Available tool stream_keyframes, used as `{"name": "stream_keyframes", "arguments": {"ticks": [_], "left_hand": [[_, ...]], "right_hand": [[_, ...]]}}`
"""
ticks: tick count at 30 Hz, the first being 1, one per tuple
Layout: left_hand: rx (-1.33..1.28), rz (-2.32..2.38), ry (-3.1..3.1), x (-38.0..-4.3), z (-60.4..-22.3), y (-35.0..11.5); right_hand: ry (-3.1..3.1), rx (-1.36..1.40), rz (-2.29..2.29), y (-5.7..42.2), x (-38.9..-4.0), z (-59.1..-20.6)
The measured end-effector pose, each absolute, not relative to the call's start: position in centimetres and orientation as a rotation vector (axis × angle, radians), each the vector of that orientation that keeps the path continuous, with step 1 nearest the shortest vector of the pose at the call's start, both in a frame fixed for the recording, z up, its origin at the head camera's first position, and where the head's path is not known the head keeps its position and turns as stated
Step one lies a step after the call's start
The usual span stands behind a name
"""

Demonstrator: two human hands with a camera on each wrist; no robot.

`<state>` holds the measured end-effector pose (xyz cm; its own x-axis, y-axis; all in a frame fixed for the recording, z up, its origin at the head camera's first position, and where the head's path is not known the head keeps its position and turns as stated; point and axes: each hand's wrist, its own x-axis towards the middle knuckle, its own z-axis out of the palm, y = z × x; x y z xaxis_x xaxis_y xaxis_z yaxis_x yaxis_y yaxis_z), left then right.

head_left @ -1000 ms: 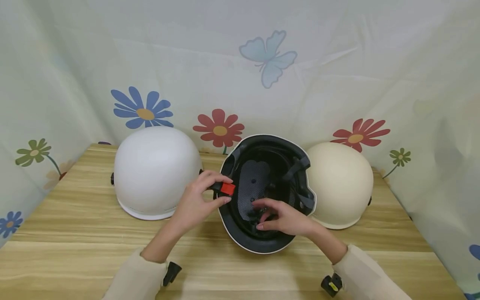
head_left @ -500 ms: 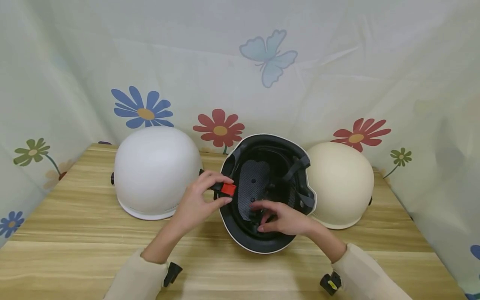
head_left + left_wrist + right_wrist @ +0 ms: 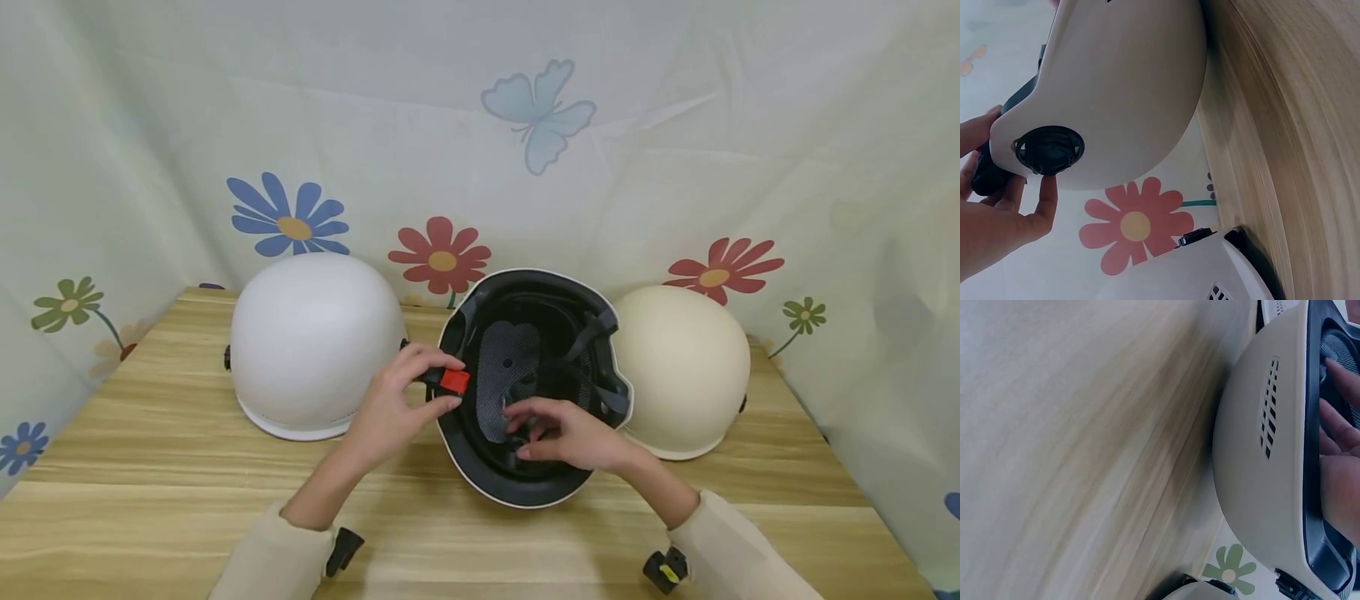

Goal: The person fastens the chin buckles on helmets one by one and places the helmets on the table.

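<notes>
A helmet (image 3: 555, 492) lies upside down in the middle, its black lining facing up. At its left rim my left hand (image 3: 390, 404) pinches a black buckle with a red button (image 3: 454, 381) between thumb and fingers. In the left wrist view one fingertip is close under a black round fitting (image 3: 1050, 150) on the shell. My right hand (image 3: 566, 435) reaches inside the helmet with bent fingers, around a dark chin strap piece that is partly hidden. Other grey straps (image 3: 592, 335) run from the helmet's right rim.
A white helmet (image 3: 315, 346) stands dome up on the left and a cream helmet (image 3: 682, 371) on the right, both close beside the middle one. Underneath is a wooden table (image 3: 225, 517). A flowered curtain (image 3: 637, 183) hangs behind.
Near my right fingertips the dark strap now shows higher over the grey pad, and the fingers have shifted slightly. My left hand keeps its pinch on the buckle; the helmets stay put.
</notes>
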<state>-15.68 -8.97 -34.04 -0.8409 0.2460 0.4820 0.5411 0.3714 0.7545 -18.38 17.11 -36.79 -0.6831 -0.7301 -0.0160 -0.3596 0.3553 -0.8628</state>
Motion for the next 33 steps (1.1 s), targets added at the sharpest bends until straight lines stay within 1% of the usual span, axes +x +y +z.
{"name": "stream_keyframes", "arguments": {"ticks": [9,19,29,33], "left_hand": [[-0.646,-1.478,-2.396,-15.8,-34.4,-9.3],[-0.647,-1.447,-2.420,-16.0,-34.5,-9.5],[-0.625,-1.403,-2.432,-16.3,-34.2,-9.5],[-0.643,-1.381,-2.415,-16.4,-33.9,-9.4]], "right_hand": [[2.290,-1.037,-1.403,17.9,-18.3,-35.2],[2.333,-1.004,-1.556,18.7,-18.0,-33.7],[2.416,-0.758,-1.622,20.5,-17.8,-32.6],[2.417,-0.726,-1.621,20.9,-17.7,-32.2]]}}
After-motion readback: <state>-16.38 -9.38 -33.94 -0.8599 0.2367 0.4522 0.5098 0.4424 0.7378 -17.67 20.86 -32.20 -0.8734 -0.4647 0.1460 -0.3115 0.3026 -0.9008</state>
